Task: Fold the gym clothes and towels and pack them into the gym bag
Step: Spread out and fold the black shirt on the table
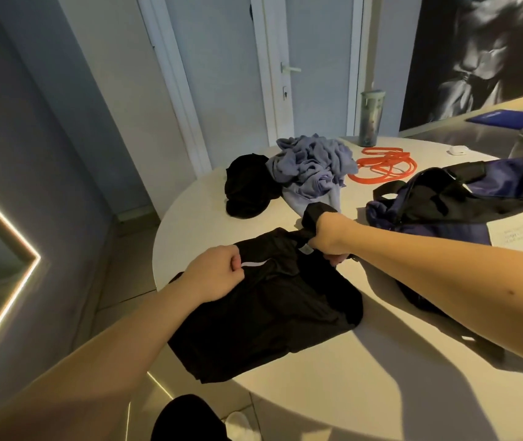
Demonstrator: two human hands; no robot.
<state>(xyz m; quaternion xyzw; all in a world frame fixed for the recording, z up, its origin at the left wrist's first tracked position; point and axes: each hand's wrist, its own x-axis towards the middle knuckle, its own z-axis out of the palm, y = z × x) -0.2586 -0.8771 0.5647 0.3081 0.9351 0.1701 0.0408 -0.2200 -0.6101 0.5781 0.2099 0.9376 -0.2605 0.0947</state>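
Round white table (333, 361) bearing a black garment (263, 319) at its near left edge. Left hand (214, 272) pinches the garment's upper edge; right hand (330, 237) grips its far corner. Navy bag (463, 202) lies right; a lilac towel (311, 163) behind.

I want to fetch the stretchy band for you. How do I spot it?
Look at the far side of the round white table. Just right of the crumpled purple cloth pile, in front of the tall tumbler, lies the stretchy band. It is the only bright orange thing, a thin looped strap.
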